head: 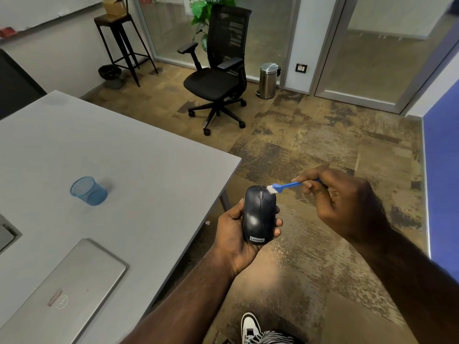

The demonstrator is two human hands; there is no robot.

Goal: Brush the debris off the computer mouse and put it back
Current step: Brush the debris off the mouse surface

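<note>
A dark computer mouse (258,214) with a Lenovo label lies in my left hand (232,234), which grips it from below, off the table's right edge and above the floor. My right hand (342,202) pinches a small blue brush (285,186) by its handle. The brush's white bristles touch the mouse's front right, beside the scroll wheel.
The grey table (124,155) on the left carries a blue mesh cup (88,191) and a closed silver laptop (69,294). A black office chair (218,70), a steel bin (268,80) and a stool (121,43) stand farther back on the patterned carpet. My shoe (250,328) shows at the bottom.
</note>
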